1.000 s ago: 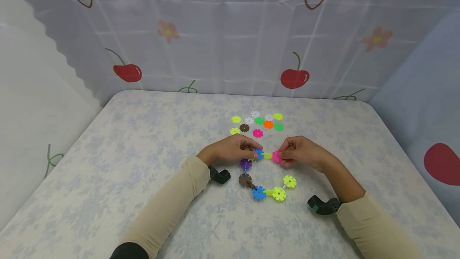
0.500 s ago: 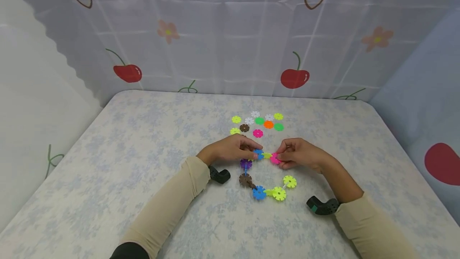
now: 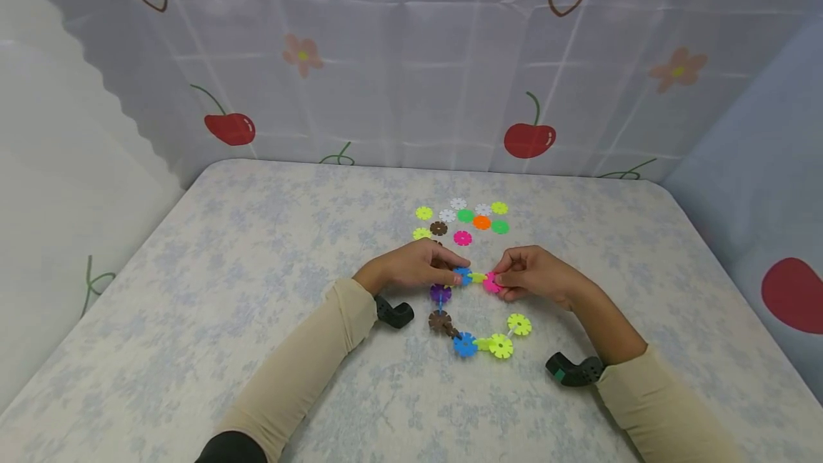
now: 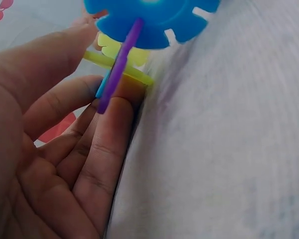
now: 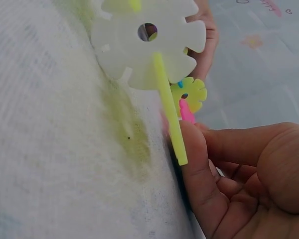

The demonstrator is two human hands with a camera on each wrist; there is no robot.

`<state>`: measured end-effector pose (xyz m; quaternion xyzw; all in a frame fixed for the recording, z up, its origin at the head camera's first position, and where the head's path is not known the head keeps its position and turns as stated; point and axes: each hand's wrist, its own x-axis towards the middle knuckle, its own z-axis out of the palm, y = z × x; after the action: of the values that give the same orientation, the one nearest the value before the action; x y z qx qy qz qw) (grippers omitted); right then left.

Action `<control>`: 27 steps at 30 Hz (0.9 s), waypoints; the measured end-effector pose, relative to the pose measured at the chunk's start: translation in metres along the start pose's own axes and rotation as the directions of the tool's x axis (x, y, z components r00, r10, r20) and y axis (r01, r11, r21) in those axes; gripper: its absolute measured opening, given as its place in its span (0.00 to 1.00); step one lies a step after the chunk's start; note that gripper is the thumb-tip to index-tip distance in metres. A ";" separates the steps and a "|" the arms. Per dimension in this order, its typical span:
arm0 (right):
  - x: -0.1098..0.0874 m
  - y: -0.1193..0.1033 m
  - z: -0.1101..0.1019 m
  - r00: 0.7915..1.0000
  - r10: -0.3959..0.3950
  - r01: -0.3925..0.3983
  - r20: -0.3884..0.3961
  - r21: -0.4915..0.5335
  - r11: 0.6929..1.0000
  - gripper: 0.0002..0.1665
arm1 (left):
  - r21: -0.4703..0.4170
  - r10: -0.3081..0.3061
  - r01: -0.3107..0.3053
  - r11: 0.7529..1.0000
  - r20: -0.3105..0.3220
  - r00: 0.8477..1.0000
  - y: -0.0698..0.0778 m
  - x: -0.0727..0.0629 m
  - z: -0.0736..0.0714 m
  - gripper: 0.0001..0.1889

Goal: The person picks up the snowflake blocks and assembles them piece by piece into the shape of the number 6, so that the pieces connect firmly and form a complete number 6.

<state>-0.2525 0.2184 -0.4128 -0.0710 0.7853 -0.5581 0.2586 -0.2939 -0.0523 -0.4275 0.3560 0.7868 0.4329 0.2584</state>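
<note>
An open ring of slotted plastic discs, joined edge to edge, lies in front of me. At its far side my left hand [image 3: 414,263] grips a blue disc [image 3: 462,276] between thumb and fingers. My right hand [image 3: 536,274] pinches a pink disc [image 3: 491,282], which meets an upright yellow disc [image 3: 478,278] beside the blue one. Down the left run a purple disc [image 3: 440,294] and a brown disc [image 3: 440,321]. Another blue disc [image 3: 465,345] and a yellow disc [image 3: 501,346] form the near side. A white disc [image 5: 139,64] shows large in the right wrist view.
Behind the hands lie several loose discs, among them a pink one [image 3: 462,238], an orange one [image 3: 481,222] and a green one [image 3: 499,227]. A patterned cloth covers the table [image 3: 289,234]. A printed curtain [image 3: 398,77] hangs at its back edge.
My right hand has shifted slightly left with the pink disc, nearer the yellow one. The left hand keeps its hold with hardly any movement. The rest of the ring stays in place.
</note>
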 end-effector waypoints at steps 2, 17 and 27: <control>0.000 0.000 0.001 1.000 -0.004 0.004 -0.011 -0.008 1.000 0.07 | -0.003 0.005 -0.005 1.000 0.002 1.000 0.001 0.000 0.000 0.23; 0.001 -0.001 0.007 0.998 -0.049 0.046 -0.050 -0.060 0.997 0.07 | 0.007 0.015 -0.015 1.000 -0.008 1.000 0.006 -0.002 0.001 0.21; 0.001 0.002 0.010 0.993 -0.089 0.082 -0.073 -0.091 0.992 0.06 | 0.042 -0.021 0.023 0.999 -0.058 0.998 0.010 0.000 0.004 0.17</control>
<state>-0.2483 0.2105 -0.4170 -0.0945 0.8146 -0.5359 0.2007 -0.2880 -0.0462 -0.4208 0.3404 0.8067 0.4232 0.2329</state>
